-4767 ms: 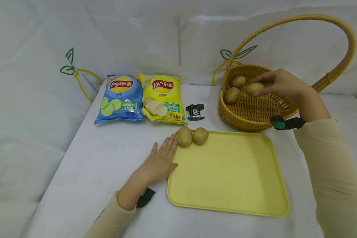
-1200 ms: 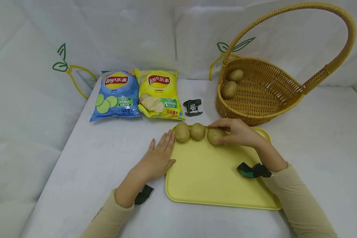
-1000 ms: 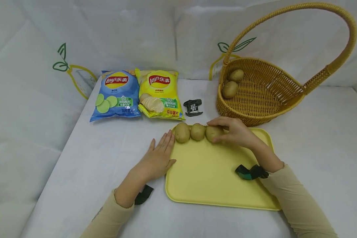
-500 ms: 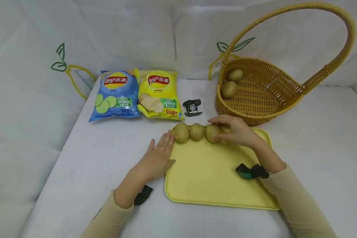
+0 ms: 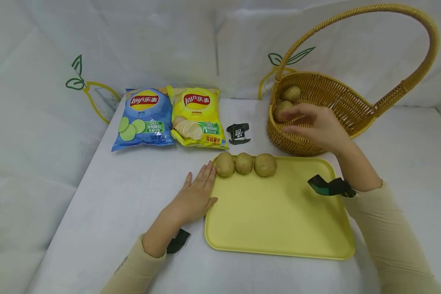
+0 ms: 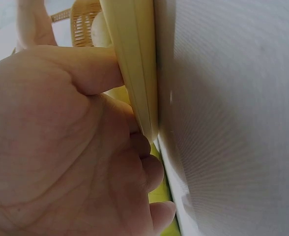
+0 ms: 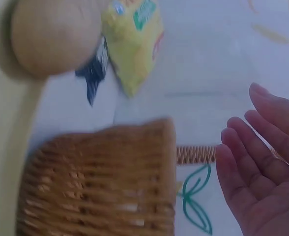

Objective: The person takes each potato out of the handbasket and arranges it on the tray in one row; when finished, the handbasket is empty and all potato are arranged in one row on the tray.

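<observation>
Over the near rim of the wicker basket point(image 5: 297, 141), my right hand point(image 5: 321, 124) hangs with fingers spread and nothing between them. In the head view its fingertips overlap the nearer of two potatoes point(image 5: 282, 110) in the basket; the other potato point(image 5: 292, 94) lies behind. In the right wrist view the hand point(image 7: 262, 182) shows bare, loosely bent fingers. Three potatoes sit in a row along the yellow tray's point(image 5: 279, 216) far edge: a left one point(image 5: 225, 164), a middle one point(image 5: 244, 163) and a right one point(image 5: 265, 165). My left hand point(image 5: 194, 196) rests with straight fingers against the tray's left edge.
A blue chip bag point(image 5: 145, 118) and a yellow chip bag point(image 5: 198, 118) lie at the back left. Between them and the basket is a small black packet point(image 5: 238, 133). The basket's tall handle point(image 5: 433, 45) arches up at the right. A white cloth backdrop point(image 5: 161, 41) stands behind.
A third potato came from the basket to the tray, where my right hand slid it left against the row. That hand then let go and moved back to the basket. The left hand stayed put.
</observation>
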